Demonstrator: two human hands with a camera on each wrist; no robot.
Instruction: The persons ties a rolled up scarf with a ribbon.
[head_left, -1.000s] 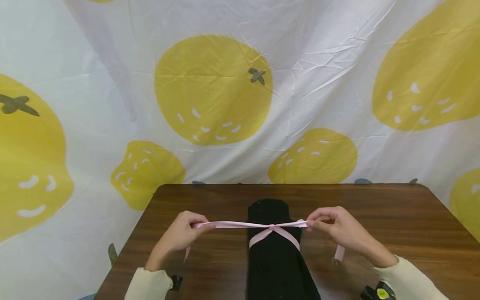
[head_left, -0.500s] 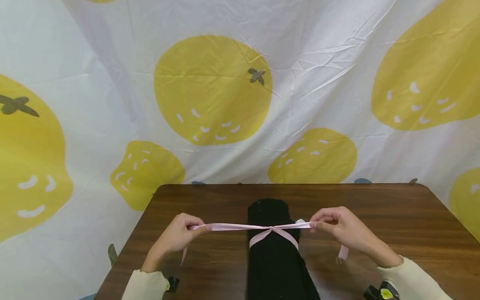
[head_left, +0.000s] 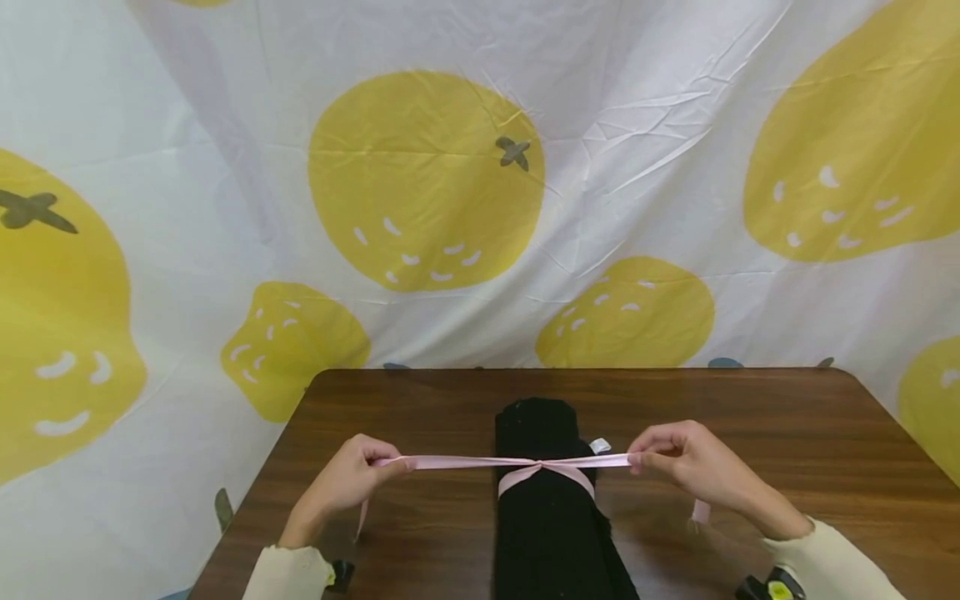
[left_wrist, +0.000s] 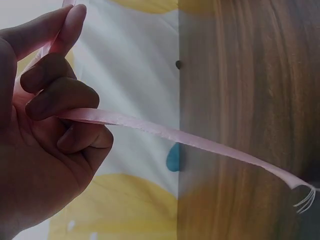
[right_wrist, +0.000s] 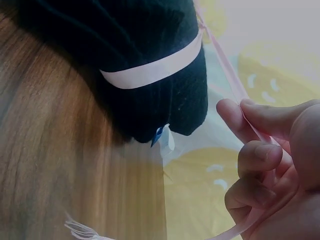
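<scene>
A pink ribbon point(head_left: 465, 462) circles a rolled or folded black cloth point(head_left: 551, 533) and crosses in a knot on top of it. My left hand point(head_left: 345, 475) pinches one end between thumb and forefinger, out to the left. On the other side my right hand point(head_left: 697, 467) pinches the opposite end the same way. Between the hands the ribbon runs nearly straight and level. In the left wrist view, a frayed ribbon tail point(left_wrist: 200, 142) passes through the curled fingers and hangs free. The right wrist view shows the ribbon band point(right_wrist: 150, 74) lying flat against the cloth's side.
The brown wooden table point(head_left: 420, 400) carries the cloth. A small white tag point(head_left: 600, 446) sticks out from the cloth's right side. Behind the table hangs a white curtain point(head_left: 225, 208) with yellow fruit prints.
Both hands have drawn apart, left hand leftward and right hand rightward, and sunk slightly toward the table. The loop's front strands now lie closer to the knot, and more of the tag shows.
</scene>
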